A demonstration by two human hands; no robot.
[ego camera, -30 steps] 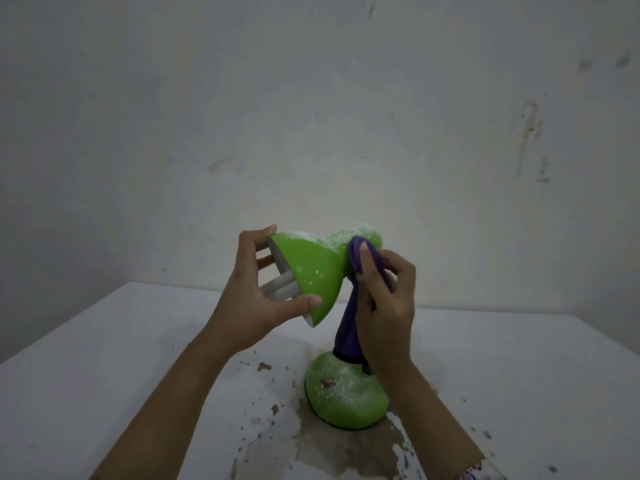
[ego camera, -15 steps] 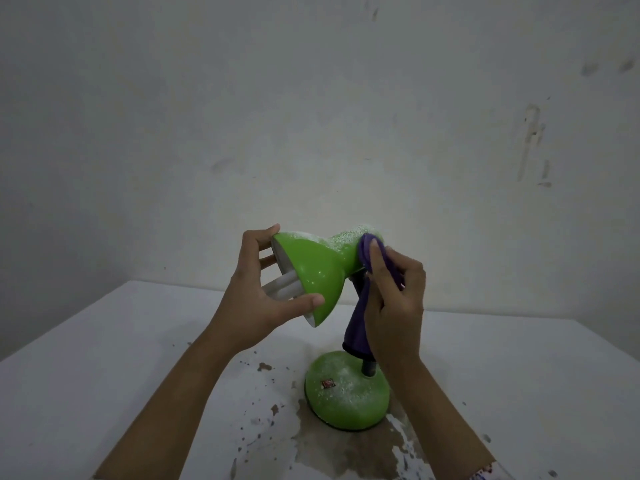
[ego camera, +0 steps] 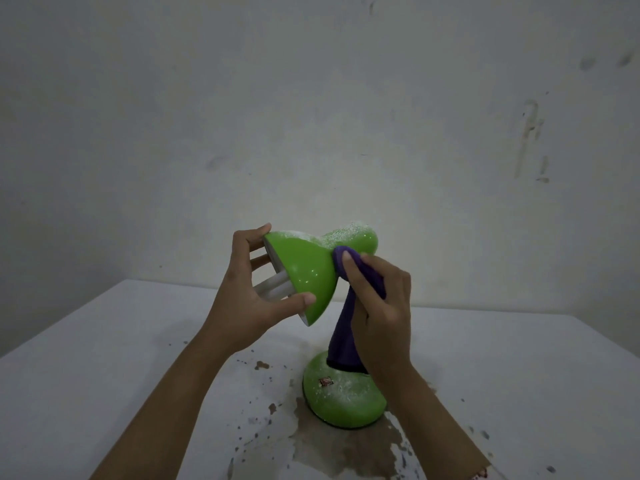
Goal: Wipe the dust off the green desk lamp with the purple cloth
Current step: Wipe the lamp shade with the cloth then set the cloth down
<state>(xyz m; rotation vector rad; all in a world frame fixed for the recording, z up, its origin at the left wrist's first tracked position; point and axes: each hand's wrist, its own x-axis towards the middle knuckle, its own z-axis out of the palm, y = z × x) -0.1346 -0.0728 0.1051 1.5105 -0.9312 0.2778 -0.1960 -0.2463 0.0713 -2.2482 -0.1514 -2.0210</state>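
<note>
Left hand (ego camera: 247,299) grips the green desk lamp (ego camera: 304,271) by its shade rim; right hand (ego camera: 381,317) clutches the purple cloth (ego camera: 343,341), pressing it against the lamp's dusty neck.

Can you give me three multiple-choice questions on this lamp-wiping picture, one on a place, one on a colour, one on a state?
1. Where does the purple cloth touch the green desk lamp?
A. at the narrow part behind the shade
B. under the base
C. on the bulb

2. What colour is the lamp's base?
A. white
B. green
C. purple

3. What is the left hand doing?
A. lying flat on the table
B. hanging idle
C. holding the shade by its rim

Answers: 1 A, the right hand presses the cloth there. 2 B, the base is green with white dust specks. 3 C, thumb and fingers curl round the shade's rim.
</note>
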